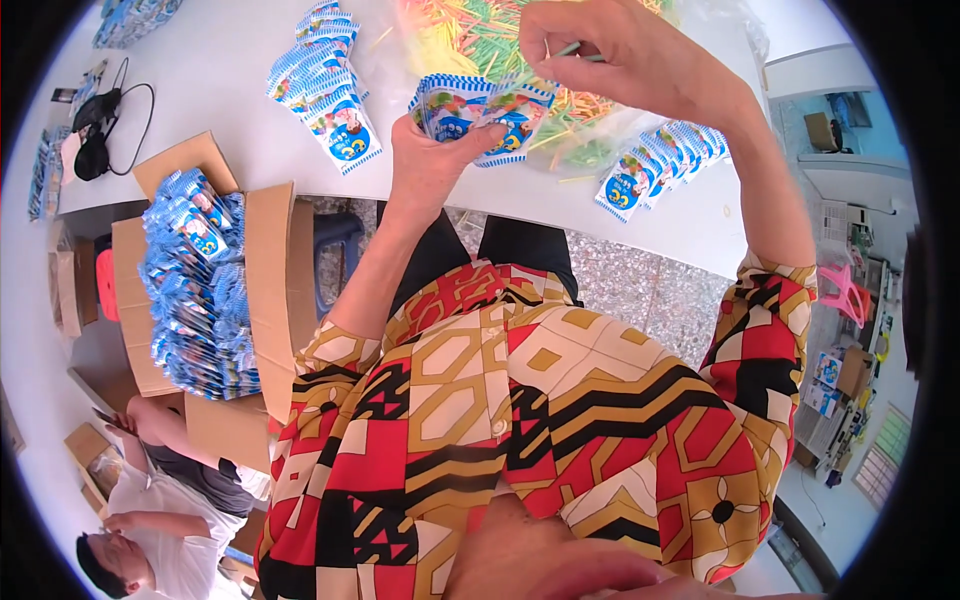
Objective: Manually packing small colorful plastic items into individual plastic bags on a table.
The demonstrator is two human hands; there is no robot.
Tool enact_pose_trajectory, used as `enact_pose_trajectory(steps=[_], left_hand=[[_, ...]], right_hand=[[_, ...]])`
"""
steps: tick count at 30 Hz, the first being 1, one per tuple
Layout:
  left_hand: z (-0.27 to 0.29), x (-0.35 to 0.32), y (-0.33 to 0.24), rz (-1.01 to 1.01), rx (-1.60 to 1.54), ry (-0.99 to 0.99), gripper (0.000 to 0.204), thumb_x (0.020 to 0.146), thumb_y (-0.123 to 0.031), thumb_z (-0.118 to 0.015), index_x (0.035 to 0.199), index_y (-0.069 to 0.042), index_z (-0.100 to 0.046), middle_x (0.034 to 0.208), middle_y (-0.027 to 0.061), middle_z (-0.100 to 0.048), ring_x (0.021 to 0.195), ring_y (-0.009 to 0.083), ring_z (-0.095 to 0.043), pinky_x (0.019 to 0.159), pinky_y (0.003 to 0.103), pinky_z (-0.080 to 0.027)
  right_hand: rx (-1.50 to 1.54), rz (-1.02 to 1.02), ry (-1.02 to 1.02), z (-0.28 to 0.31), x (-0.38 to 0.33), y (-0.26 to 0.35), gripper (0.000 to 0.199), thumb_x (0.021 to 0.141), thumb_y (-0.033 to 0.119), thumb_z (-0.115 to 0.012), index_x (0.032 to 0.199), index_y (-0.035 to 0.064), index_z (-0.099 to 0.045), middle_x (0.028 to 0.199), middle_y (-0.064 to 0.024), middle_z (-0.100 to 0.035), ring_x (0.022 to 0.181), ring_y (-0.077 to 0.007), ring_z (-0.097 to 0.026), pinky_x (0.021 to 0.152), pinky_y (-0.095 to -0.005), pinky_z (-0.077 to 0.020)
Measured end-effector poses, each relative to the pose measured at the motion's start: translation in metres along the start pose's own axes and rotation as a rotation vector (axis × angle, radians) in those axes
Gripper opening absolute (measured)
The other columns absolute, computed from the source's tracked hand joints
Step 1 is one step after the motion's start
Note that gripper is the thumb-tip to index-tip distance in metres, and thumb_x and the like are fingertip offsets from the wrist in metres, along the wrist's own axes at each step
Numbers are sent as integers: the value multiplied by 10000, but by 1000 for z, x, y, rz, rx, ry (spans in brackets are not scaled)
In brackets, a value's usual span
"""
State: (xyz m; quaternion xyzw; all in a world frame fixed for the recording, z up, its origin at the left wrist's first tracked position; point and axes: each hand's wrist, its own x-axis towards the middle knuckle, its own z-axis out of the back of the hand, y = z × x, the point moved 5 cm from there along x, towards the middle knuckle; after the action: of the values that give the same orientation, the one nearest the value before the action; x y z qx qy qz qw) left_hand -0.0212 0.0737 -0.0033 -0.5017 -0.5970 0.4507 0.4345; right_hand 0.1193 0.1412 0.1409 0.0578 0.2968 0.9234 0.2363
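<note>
My left hand (430,160) is closed on a small fan of blue-and-white printed packets (450,108), its thumb pressing across their front. To the right and a little above, my right hand (610,55) is curled with fingertips pinched together, and a thin green stick (570,48) pokes out from it. Under and behind both hands, a loose heap of thin red, yellow and green sticks (470,40) lies on clear plastic sheeting. Beside my left hand a row of overlapping packets (325,90) is spread on the table. Another overlapping row of packets (650,168) lies below my right forearm.
A cardboard box (270,290) full of blue packets stands left of me against the white table (690,235). A black corded object (95,135) rests on the far left of the table. A blue stool (338,245) is under it. Another person (180,500) sits at lower left.
</note>
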Motion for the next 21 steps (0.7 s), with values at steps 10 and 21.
enact_pose_trajectory(steps=[10,21], left_hand=[[10,-7,-3,24,-165,-54,350,697,5,-753,1014,36,-608,933,98,-671,818,132,-645,735,280,-531],[9,-9,-5,-5,-17,-37,311,721,-28,-743,999,31,-617,920,88,-672,789,116,-633,727,266,-518]], right_hand=[[237,172,-118,1,4,-9,85,851,106,-565,872,24,-553,741,-38,-551,692,-125,-519,643,-276,-434],[-36,130,24,-11,12,5,112,862,137,-554,872,26,-542,734,-122,-558,706,-229,-549,641,-337,-430]])
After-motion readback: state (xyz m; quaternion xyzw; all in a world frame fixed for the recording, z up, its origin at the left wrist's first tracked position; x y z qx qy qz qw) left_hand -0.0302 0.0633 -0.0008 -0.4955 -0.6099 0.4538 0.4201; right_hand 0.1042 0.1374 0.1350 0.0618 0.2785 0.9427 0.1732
